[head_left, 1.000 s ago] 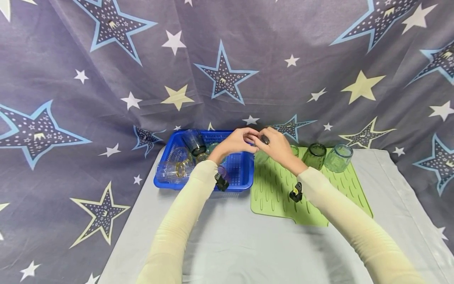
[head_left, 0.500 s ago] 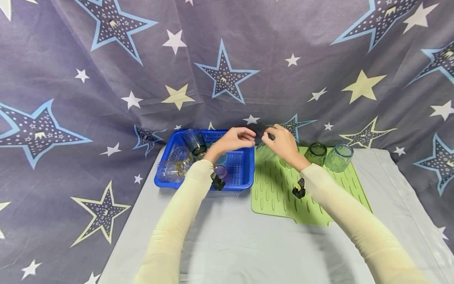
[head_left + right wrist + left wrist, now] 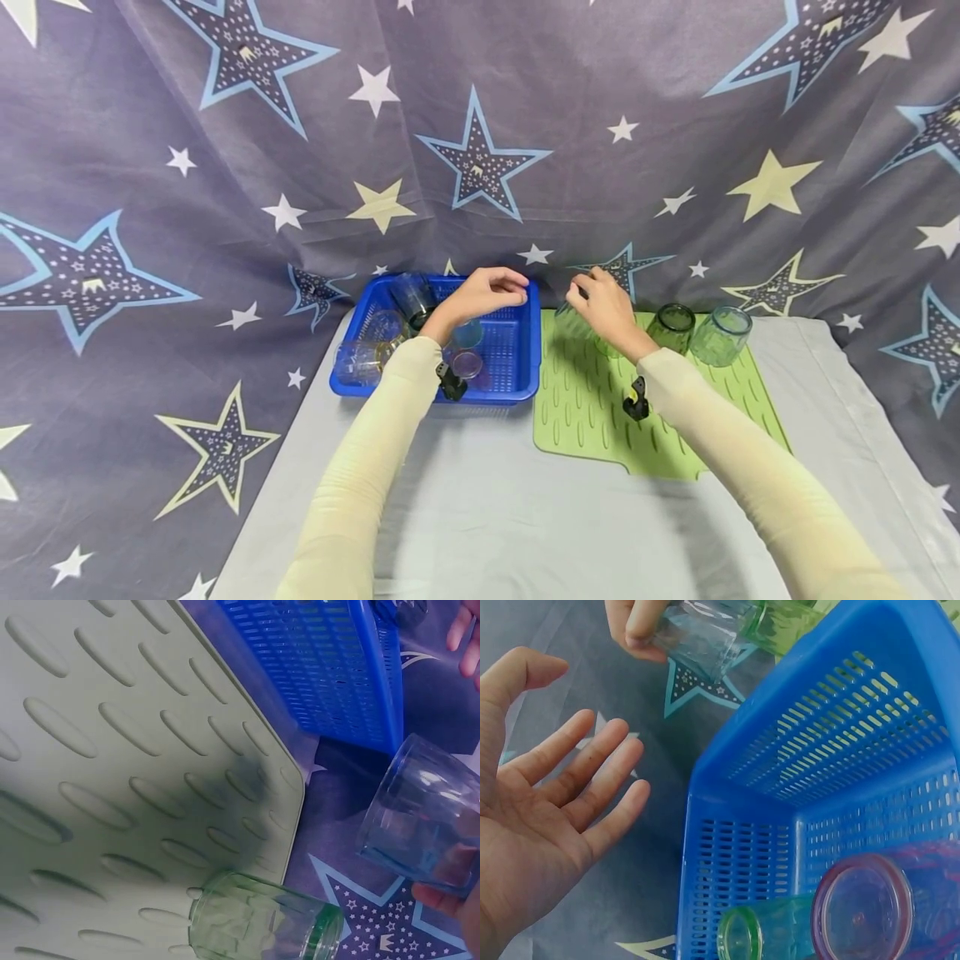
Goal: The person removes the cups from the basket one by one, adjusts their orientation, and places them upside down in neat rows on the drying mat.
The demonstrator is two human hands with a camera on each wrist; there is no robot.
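Note:
My right hand [image 3: 606, 310] grips a clear bluish drinking glass [image 3: 420, 817], held above the back left part of the green drying mat [image 3: 585, 425]. Close by, a light green glass [image 3: 255, 915] stands on that mat. My left hand [image 3: 483, 298] is over the back of the blue basket [image 3: 435, 398], its fingers loosely bent; the left wrist view shows a bare palm. Inside the basket lie a purple-rimmed glass [image 3: 862, 911], a teal glass [image 3: 769, 930] with a green rim, a dark glass [image 3: 412, 296] and clear ones with amber bases [image 3: 360, 362].
A dark green glass [image 3: 671, 329] and a blue-green glass [image 3: 720, 337] stand upside down along the mat's back edge. Behind the white-covered table [image 3: 510, 517] hangs a star-patterned curtain [image 3: 300, 167]. The basket stands left of the mat.
My hands, close together a second ago, have drawn apart. The left moved left over the basket, and the right moved right over the mat with the glass.

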